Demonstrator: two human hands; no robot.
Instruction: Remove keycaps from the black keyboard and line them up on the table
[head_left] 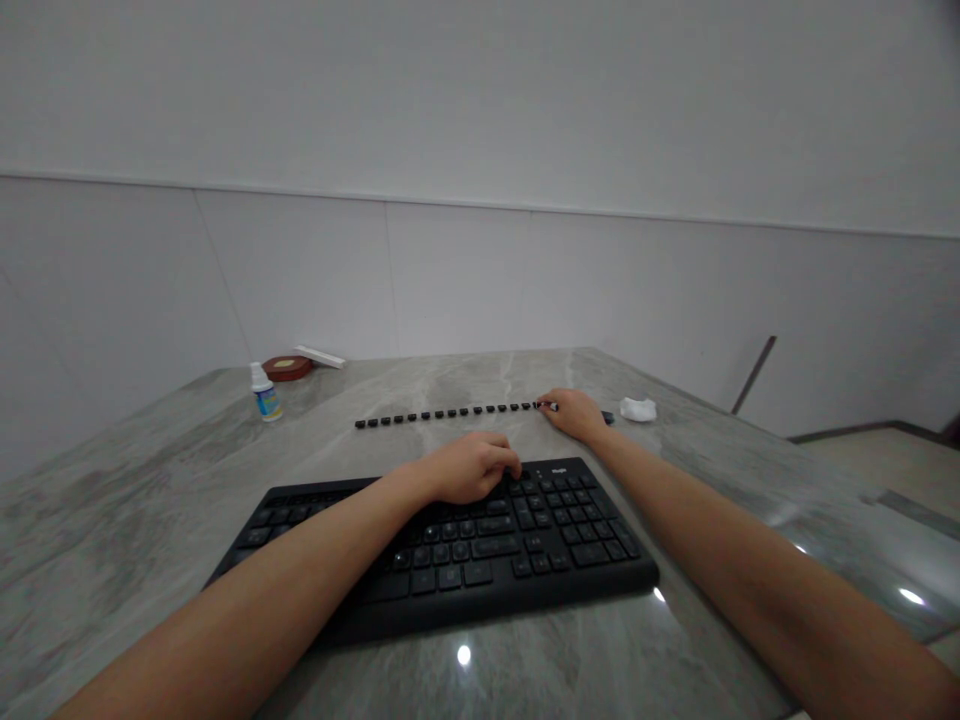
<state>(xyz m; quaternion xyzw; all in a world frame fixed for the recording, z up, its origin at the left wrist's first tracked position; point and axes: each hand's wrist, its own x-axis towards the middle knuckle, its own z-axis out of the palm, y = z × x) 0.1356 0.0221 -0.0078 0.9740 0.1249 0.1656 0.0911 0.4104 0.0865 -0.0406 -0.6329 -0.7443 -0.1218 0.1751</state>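
Pale grey panelled wall: fills the far side, at 12 o'clock.
Glossy grey marbled tabletop: stretches from 6 o'clock toward the wall.
Long black plastic keyboard: lies on the tabletop, its middle serving as the clock's centre.
Nearly straight row of small black key-like blocks: lies past the keyboard, from about 11 to 1 o'clock, the blocks slightly spaced.
Bare left hand: between 12 and 1 o'clock, fingers bent onto the keyboard's far edge, forearm crossing from 8; I cannot tell whether it grips anything.
Bare right hand: between 1 and 2 o'clock, fingertips drawn close together at the row's right end; whether they hold a block or tool, I cannot tell.
Low reddish-brown box: near 11 o'clock.
Flat white bar: 11 o'clock, tilted, beside the box.
White bottle with blue-and-yellow label: about 10 o'clock, upright.
White soft-looking wad: 2 o'clock.
Small dark object: just beside the right wrist, partly hidden.
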